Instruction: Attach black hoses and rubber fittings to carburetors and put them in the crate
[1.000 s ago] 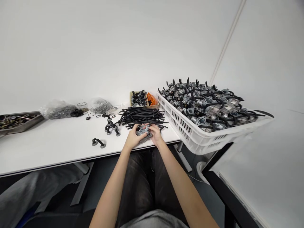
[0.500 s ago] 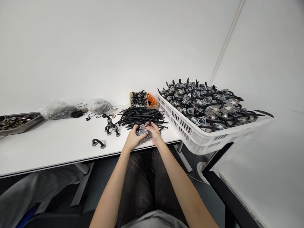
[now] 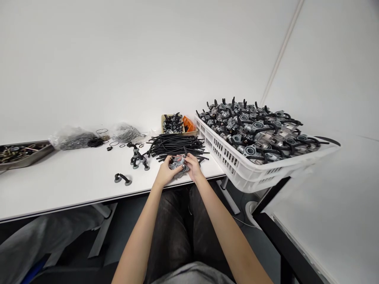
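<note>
A grey metal carburetor (image 3: 179, 162) is held low over the front edge of the table, between my two hands. My left hand (image 3: 167, 172) grips its left side, the thumb lying across the front. On the other side, my right hand (image 3: 194, 167) has its fingers closed at the carburetor's right edge, where a short black hose (image 3: 185, 151) sticks up by the fingertips. The fingers cover part of the carburetor, so the exact contact of the right fingertips is hidden. Just behind lies a pile of black rubber hoses (image 3: 174, 145).
A white plastic crate (image 3: 233, 167) heaped with similar carburetors stands at the right. Behind the hoses sits a small box of parts (image 3: 173, 124) beside an orange tray (image 3: 188, 124). Black elbow hoses with grey ends (image 3: 137, 158), plastic bags (image 3: 72, 137) and a metal tray (image 3: 37, 155) are leftward.
My right fingers have drawn back slightly to the right, uncovering more of the carburetor and the upright black hose. My left hand stays nearly in place.
</note>
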Motion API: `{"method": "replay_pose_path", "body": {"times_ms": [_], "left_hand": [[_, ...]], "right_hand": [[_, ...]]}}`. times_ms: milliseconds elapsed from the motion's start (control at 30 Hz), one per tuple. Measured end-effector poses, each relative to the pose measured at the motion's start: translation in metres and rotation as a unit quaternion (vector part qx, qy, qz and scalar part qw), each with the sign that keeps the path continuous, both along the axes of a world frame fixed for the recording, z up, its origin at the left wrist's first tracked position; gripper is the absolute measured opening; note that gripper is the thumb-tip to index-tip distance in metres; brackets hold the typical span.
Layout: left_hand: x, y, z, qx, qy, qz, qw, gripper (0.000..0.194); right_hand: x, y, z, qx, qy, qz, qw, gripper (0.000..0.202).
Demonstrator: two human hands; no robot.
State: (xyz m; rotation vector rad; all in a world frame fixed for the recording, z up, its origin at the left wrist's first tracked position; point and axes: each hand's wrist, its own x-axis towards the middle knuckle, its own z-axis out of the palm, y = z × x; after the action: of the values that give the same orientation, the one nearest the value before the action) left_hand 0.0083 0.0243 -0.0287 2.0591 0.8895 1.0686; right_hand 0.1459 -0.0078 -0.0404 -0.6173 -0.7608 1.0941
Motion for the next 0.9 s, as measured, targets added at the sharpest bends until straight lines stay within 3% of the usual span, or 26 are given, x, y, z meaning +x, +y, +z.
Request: {"method": "replay_pose_path", "body": {"times_ms": [333, 600, 900], "left_hand": [[-0.0004, 0.0012, -0.0016, -0.006, -0.003, 0.000, 1.000, 0.043], [-0.0004, 0.0025, -0.0023, -0.005, -0.004, 0.001, 1.000, 0.042], [-0.0008, 0.0007, -0.0013, 0.006, -0.010, 0.014, 1.000, 0.041]], "right_hand": [[0.0018, 0.0004, -0.0015, 0.004, -0.002, 0.009, 1.000, 0.017], [0.0018, 0.0050, -0.0067, 0.007, -0.020, 0.007, 1.000, 0.032], [0.0016, 0.0039, -0.0070, 0.021, -0.045, 0.001, 0.999, 0.026]]}}
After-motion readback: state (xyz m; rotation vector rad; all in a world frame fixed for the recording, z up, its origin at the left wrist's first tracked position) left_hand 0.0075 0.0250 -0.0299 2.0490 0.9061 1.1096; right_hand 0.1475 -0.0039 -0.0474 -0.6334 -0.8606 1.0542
